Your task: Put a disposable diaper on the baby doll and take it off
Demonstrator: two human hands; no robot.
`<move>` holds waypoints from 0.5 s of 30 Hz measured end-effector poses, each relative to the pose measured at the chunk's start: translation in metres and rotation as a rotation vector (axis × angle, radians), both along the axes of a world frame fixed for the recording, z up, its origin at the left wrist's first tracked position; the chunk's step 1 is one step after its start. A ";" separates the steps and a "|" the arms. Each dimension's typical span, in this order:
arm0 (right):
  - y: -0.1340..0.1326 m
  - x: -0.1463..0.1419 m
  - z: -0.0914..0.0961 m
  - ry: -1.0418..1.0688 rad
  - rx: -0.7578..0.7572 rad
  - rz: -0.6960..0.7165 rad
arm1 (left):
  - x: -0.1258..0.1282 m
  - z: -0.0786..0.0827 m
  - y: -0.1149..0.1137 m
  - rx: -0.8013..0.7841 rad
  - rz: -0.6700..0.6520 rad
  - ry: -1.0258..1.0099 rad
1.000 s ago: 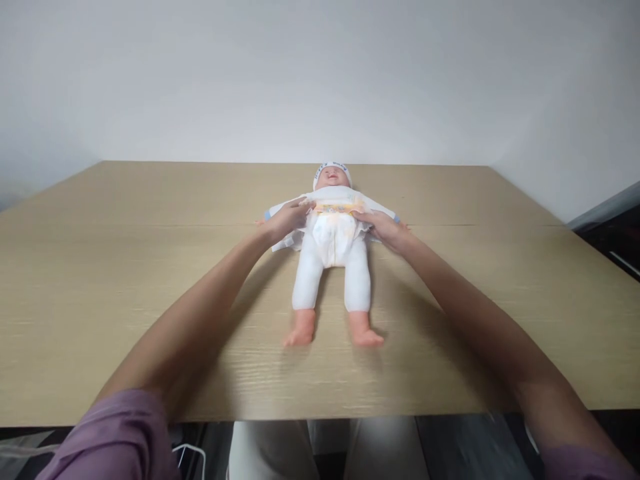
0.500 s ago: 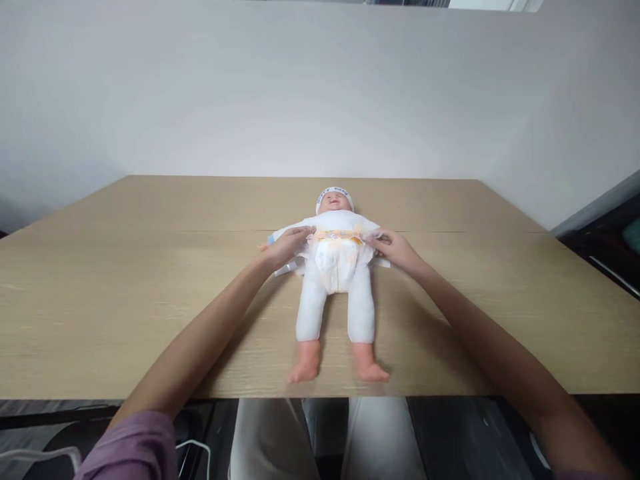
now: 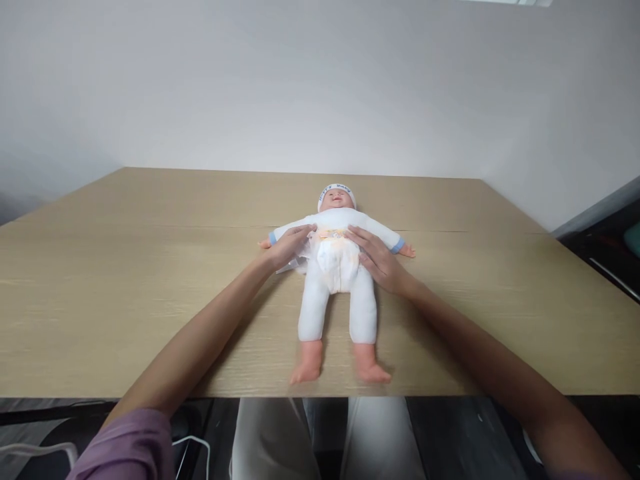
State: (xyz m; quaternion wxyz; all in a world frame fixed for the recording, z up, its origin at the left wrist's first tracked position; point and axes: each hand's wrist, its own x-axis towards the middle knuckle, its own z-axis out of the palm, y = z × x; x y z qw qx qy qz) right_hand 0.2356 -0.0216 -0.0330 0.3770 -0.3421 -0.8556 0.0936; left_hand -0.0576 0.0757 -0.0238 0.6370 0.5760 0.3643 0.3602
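Note:
A baby doll [image 3: 341, 218] in a white suit with blue cuffs and a lettered cap lies face up, feet towards me. Around its hips sits a white diaper [image 3: 338, 265] with an orange printed waistband. At the diaper's left edge my left hand [image 3: 291, 245] has its fingers closed on the side flap, and a loose tab sticks out beneath the wrist. My right hand [image 3: 380, 259] lies flat over the right side of the waistband, fingers stretched out, covering the flap there.
The wooden table [image 3: 150, 300] carries the doll near its front edge. A pale wall [image 3: 300, 87] stands behind the table. A dark object [image 3: 605, 247] is beside the table at the right. White cables [image 3: 200, 443] hang below the front edge.
My right hand has moved inward from the side, bringing the diaper's right flap onto the front and flattening on it. The doll's right-side arm now shows. My left hand has barely moved.

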 end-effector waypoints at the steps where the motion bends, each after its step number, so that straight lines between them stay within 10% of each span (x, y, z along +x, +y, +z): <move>1: 0.002 0.001 -0.003 0.005 -0.020 0.007 | 0.000 0.002 -0.001 0.000 -0.005 -0.002; 15: 0.001 -0.001 -0.009 0.046 -0.052 -0.027 | -0.050 0.013 -0.001 0.024 -0.212 0.084</move>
